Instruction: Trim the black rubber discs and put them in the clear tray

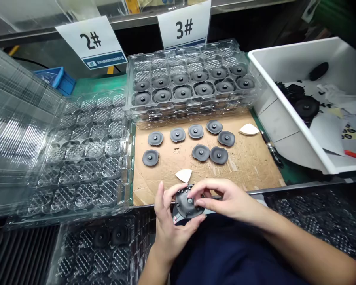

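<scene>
Grey rubber disc (pixel 187 202) is gripped by your left hand (pixel 170 225) underneath and right hand (pixel 222 198) on top; tip: pinch evenly!

The dark grey discs (pixel 155 138) and the held disc (pixel 187 202) look like matt rubber, though blur leaves that a little uncertain. The stacked trays (pixel 192 79) are glossy clear plastic, the cardboard (pixel 243 170) beneath the loose discs is rough and scuffed, the bin (pixel 284 130) smooth white plastic, the navy cloth (pixel 225 253) matt

Factory workstation (pixel 101 85); numbered station signs (pixel 90 41)
</scene>
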`<state>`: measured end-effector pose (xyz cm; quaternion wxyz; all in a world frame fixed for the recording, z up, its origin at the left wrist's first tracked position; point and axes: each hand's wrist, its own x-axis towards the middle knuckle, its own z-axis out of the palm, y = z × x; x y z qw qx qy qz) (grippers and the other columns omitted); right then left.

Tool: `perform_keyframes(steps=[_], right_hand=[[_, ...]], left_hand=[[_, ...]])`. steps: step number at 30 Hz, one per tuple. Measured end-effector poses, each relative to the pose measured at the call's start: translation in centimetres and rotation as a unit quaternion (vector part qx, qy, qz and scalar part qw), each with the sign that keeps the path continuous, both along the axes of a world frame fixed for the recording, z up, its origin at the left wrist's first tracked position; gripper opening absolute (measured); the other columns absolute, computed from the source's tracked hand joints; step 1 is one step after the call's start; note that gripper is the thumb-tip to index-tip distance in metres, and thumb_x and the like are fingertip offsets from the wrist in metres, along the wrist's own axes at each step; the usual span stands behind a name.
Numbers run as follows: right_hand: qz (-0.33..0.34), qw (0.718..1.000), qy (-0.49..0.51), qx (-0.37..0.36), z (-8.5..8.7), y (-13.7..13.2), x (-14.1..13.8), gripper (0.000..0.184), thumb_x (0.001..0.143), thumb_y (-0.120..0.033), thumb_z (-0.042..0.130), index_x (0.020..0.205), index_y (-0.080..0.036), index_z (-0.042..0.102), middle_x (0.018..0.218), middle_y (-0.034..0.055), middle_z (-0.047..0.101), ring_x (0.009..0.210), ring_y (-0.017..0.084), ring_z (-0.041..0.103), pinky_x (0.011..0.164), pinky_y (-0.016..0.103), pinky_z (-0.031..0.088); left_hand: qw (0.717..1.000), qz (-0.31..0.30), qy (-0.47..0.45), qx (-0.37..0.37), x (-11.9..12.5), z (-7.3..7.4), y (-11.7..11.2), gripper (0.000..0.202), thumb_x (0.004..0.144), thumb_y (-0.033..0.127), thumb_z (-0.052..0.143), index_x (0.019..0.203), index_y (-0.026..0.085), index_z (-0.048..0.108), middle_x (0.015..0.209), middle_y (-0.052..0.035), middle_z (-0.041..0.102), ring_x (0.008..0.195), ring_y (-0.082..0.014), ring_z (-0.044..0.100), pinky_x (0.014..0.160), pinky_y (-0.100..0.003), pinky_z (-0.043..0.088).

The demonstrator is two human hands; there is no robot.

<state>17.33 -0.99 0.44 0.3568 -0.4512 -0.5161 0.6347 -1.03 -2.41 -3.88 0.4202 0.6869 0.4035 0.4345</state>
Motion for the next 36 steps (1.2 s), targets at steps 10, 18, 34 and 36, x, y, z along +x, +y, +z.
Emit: perform_keyframes(steps=[10, 18, 34, 36], right_hand=[[0.089, 0.978, 0.143, -0.119, 1.0, 0.3, 2.1, 0.013, 0.073, -0.012, 0.069, 0.086, -0.013, 0.067, 0.077, -0.0009, 0.065, 0.069, 0.006, 0.058, 0.065, 0.016, 0.045], [0.109, 0.951, 0.244, -0.158, 0.6, -0.8, 3.6, 0.010, 0.069, -0.010, 0.073, 0.075, -0.011, 0.066, 0.072, -0.0008, 0.066, 0.068, 0.005, 0.061, 0.068, 0.016, 0.047], [-0.155, 0.974, -0.131, 0.097, -1.5, -8.7, 8.2, 0.022, 0.072, -0.029, 0.073, 0.091, -0.019, 0.074, 0.070, 0.0003, 0.063, 0.063, 0.009, 0.054, 0.064, 0.021, 0.042], [-0.193, 0.964, -0.177, 0.055, -2.7, -9.5, 9.3, 0.014, 0.078, -0.030, 0.067, 0.079, -0.017, 0.074, 0.069, 0.0005, 0.065, 0.065, 0.009, 0.058, 0.066, 0.020, 0.044]], left_hand=[[0.974, -0.017, -0.073, -0.215, 1.6, 2.0, -0.8, 0.095, 0.068, 0.054, 0.067, 0.141, 0.022, 0.016, 0.105, -0.0094, 0.061, 0.097, -0.0259, 0.061, 0.090, -0.041, 0.046], [0.940, -0.120, -0.100, -0.302, 3.0, 3.2, -0.5, 0.104, 0.062, 0.055, 0.072, 0.139, 0.027, 0.008, 0.095, -0.0019, 0.064, 0.091, -0.0211, 0.062, 0.090, -0.036, 0.042], [0.945, -0.153, 0.015, -0.289, 9.0, 2.1, -1.0, 0.073, 0.069, 0.053, 0.067, 0.131, 0.028, 0.039, 0.106, -0.0047, 0.068, 0.102, -0.0210, 0.059, 0.089, -0.031, 0.043], [0.927, -0.185, 0.036, -0.325, 10.4, 2.0, -1.1, 0.066, 0.074, 0.058, 0.059, 0.129, 0.025, 0.043, 0.105, -0.0069, 0.070, 0.075, -0.0161, 0.063, 0.068, -0.025, 0.048]])
